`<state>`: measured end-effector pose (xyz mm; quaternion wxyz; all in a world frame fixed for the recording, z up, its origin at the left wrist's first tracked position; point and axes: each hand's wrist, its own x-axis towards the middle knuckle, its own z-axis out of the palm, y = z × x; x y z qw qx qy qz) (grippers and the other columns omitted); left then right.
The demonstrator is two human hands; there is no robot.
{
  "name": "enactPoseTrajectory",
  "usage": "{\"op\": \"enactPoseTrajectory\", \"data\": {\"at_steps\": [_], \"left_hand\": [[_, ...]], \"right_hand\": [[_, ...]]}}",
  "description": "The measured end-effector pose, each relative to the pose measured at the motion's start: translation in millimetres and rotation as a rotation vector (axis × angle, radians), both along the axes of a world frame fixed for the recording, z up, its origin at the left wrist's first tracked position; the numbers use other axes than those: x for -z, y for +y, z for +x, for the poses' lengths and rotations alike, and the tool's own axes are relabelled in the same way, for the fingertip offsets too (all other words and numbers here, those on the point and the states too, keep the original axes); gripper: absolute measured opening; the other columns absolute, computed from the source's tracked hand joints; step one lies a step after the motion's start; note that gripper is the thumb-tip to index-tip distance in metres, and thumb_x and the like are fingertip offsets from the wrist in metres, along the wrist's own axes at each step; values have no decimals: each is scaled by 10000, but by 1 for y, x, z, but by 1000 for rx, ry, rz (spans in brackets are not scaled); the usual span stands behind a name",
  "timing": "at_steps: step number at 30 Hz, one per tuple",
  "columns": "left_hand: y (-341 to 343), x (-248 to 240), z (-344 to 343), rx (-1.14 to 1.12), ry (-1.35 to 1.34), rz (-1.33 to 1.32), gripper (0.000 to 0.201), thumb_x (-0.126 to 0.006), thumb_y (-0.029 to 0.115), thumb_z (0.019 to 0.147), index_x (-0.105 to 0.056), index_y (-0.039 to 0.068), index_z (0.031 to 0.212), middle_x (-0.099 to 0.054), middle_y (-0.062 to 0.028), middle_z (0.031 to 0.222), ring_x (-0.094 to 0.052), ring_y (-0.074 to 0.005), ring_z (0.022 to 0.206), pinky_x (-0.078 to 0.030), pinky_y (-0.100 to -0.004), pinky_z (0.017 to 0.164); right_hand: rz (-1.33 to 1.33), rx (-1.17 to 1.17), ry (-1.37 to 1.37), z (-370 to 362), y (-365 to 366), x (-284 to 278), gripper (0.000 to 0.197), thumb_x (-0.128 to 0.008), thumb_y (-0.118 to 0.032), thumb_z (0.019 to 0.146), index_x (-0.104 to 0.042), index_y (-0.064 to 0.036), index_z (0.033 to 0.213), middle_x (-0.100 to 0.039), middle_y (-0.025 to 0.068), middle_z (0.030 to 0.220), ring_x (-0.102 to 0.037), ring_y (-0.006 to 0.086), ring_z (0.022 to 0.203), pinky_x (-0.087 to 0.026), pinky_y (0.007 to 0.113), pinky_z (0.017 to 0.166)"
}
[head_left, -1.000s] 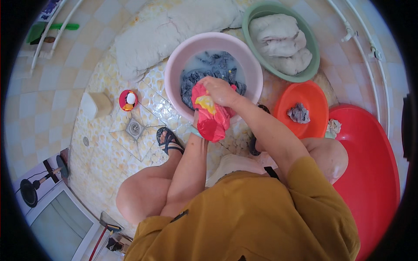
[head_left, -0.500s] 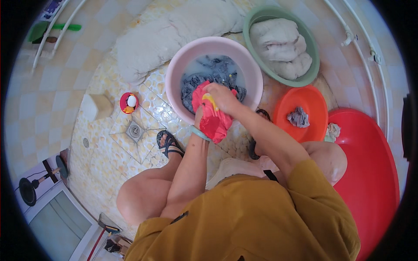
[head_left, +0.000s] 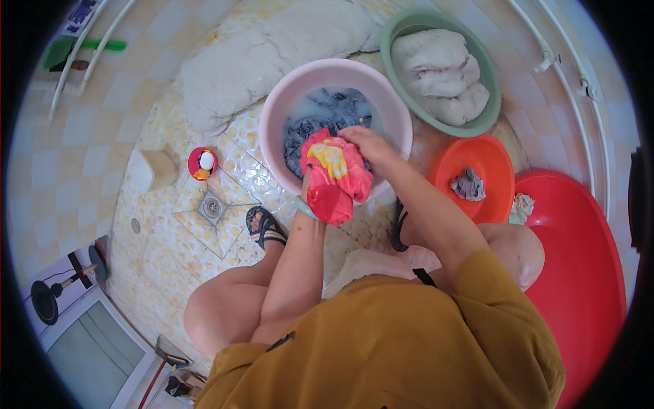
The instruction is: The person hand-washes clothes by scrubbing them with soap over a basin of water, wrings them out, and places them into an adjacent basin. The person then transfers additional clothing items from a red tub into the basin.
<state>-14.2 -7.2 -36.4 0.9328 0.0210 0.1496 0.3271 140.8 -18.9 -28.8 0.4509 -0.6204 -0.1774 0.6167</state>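
A wet red garment (head_left: 347, 178) with a yellow print is bunched above the near rim of a pink basin (head_left: 270, 129). My left hand (head_left: 306, 185) holds it from beneath, the fingers hidden under the cloth; a pale green bangle (head_left: 304, 208) circles that wrist. At the garment's upper right edge is my right hand (head_left: 368, 144), its fingers stretched out and no cloth visibly gripped. Dark patterned laundry (head_left: 300, 140) soaks in the basin's cloudy water.
Beyond the basin lies thick white bedding (head_left: 266, 61). A green tub (head_left: 492, 102) holds folded white cloth. Rightward are an orange basin (head_left: 439, 167) with a grey cloth (head_left: 469, 184) and a large red tub (head_left: 579, 273). A small red bowl (head_left: 193, 163) stands near a floor drain (head_left: 212, 207).
My right hand has loosened from the garment and shifted slightly right. The garment has spread open, showing more of its yellow print. The left hand stays about where it was.
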Motion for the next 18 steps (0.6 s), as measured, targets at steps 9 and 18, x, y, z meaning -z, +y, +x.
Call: {"op": "enactPoseTrajectory", "data": {"at_steps": [9,18], "left_hand": [[2,9,-7,81,193,-189,328,-395,290,942,-476,80,1181,-550,-111,1128,-541,-241,1026,-443,-384,898],[-7,8,-3,4,251,-190,275,-451,208,918,-510,51,1135,-568,-92,1114,-568,-209,991,-459,-366,890]], "right_hand": [[440,-696,-783,-78,-6,-73,179,-483,-122,834,-586,-46,960,-578,148,1021,-544,320,978,-415,408,845],[506,-475,-794,-59,-10,-43,221,-439,-112,844,-584,-18,982,-568,161,1043,-501,318,1050,-365,427,936]]}}
